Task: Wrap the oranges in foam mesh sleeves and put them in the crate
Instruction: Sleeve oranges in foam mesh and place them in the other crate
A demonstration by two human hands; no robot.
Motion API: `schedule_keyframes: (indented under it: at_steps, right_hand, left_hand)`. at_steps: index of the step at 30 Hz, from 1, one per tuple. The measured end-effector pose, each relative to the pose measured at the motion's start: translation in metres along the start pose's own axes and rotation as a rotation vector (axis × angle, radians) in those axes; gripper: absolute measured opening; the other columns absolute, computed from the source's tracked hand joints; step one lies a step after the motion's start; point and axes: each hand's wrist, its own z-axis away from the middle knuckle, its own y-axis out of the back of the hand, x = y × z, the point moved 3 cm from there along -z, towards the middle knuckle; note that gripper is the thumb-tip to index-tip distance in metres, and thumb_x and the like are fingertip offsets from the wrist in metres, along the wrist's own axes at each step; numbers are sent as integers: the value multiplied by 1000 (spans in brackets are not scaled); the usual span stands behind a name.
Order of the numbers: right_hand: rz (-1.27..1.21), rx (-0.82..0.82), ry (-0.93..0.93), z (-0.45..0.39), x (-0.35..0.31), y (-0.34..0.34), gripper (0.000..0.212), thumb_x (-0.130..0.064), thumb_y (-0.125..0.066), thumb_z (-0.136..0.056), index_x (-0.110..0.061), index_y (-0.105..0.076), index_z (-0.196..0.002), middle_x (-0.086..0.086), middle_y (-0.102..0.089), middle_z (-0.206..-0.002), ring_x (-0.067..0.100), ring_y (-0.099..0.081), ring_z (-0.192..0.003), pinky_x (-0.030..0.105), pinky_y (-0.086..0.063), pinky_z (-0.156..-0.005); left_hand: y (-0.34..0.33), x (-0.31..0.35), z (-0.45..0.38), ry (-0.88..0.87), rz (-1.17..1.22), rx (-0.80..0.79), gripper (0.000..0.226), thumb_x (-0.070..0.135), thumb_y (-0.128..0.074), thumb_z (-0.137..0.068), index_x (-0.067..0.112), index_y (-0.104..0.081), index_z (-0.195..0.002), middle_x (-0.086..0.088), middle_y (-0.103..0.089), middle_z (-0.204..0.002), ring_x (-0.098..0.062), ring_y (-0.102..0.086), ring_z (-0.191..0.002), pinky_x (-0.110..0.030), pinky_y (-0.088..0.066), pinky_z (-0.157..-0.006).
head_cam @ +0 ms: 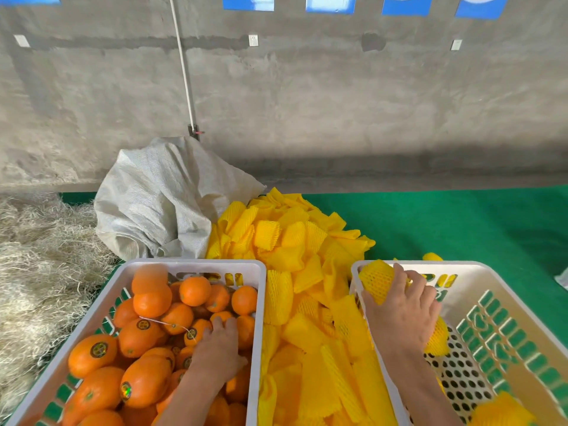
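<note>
I'm holding a wrapped orange in a yellow foam mesh sleeve (376,282) in my right hand (405,312), fingers curled over the top of it, just inside the near-left corner of the white perforated plastic crate on the right (479,267). The sleeve's long axis is running roughly up-left to down-right under my palm; one end is poking out past my thumb side over the rim. A second yellow mesh bundle (438,338) is showing just beyond my knuckles; I can't tell whether it's the same sleeve's tail or another wrapped fruit already lying on the floor of the crate.

The relation that matters: the crate floor is lying directly below and to the right of the grip, mostly bare, with one more wrapped piece (501,410) near the front edge. So the drop point is straight down and slightly away from the wall, and the right hand is the one already over it.

My left hand (219,342) is resting in the white plastic crate of loose unwrapped oranges (190,264), fingers spreading over an orange (196,332), touching but not clearly closing round it. The heap of empty yellow foam mesh sleeves (295,250) is sitting between both crates, near either hand.
</note>
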Motion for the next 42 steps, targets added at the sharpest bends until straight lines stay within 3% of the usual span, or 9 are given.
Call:
schedule_keyframes:
  at_steps: [11,14,18,22,28,31,34,38,42]
  right_hand:
    - [-13,23,348,22,-32,-19,44,-16,-84,-77,-9,-72,-119,14,-63,-135,37,-56,-129,61,-25,-121]
    - [51,-196,403,37,-33,-35,28,-38,-78,-86,-19,-79,-106,3,-71,-123,31,-54,-132,59,-11,-125]
    - [162,-386,444,42,-36,-42,48,-62,-44,-100,-33,-60,-133,-10,-56,-140,17,-40,-142,49,9,-125]
    - [219,-411,477,44,-35,-45,51,-40,-42,-105,-25,-36,-152,0,-39,-156,21,-32,-147,46,1,-126]
    - [188,-336,438,43,-34,-45,35,-14,-42,-102,-20,-57,-133,5,-59,-129,25,-52,-130,43,-12,-126]
    - [79,-292,406,39,-36,-41,25,-17,-56,-103,-15,-66,-125,11,-61,-127,30,-57,-125,44,-32,-118]
    - [-285,-72,408,38,-40,-28,18,-13,-76,-92,-6,-71,-108,13,-63,-105,32,-66,-93,46,-58,-83]
    - [-691,15,487,44,-54,-10,19,-31,-63,-102,-13,-61,-105,-1,-57,-107,8,-57,-93,25,-52,-66]
    - [-796,82,460,54,-64,-4,29,-44,-52,-103,-15,-53,-99,-1,-56,-121,-17,-47,-111,21,-46,-60]
  left_hand:
    - [2,1,-4,-134,212,-20,76,26,-74,-92,24,-24,-150,-3,-35,-152,-32,-34,-140,-44,-36,-116]
    - [0,2,-3,-143,164,-22,84,25,-70,-96,26,-15,-160,-4,-31,-159,-35,-29,-146,-46,-32,-119]
    - [2,9,-4,-149,111,24,74,25,-68,-98,29,-24,-157,-8,-30,-150,-32,-42,-134,-42,-43,-112]
    - [4,10,-3,-100,111,132,56,25,-69,-97,23,-38,-144,-12,-33,-137,-29,-47,-124,-39,-50,-103]
    - [5,14,-3,-103,133,186,58,36,-72,-94,21,-36,-137,-5,-44,-135,-30,-51,-120,-42,-52,-97]
    - [11,14,-1,-56,304,269,63,40,-76,-91,16,-38,-136,-8,-45,-131,-34,-62,-107,-43,-56,-86]
    - [19,12,3,-15,516,437,68,41,-74,-92,15,-39,-143,-8,-37,-138,-33,-64,-99,-41,-58,-82]
    - [32,11,15,-83,791,639,71,55,-67,-94,26,-38,-152,12,-31,-132,-2,-59,-91,-16,-49,-73]
    - [40,24,28,-264,917,751,62,55,-65,-96,33,-41,-149,15,-38,-136,15,-49,-115,-1,-45,-81]
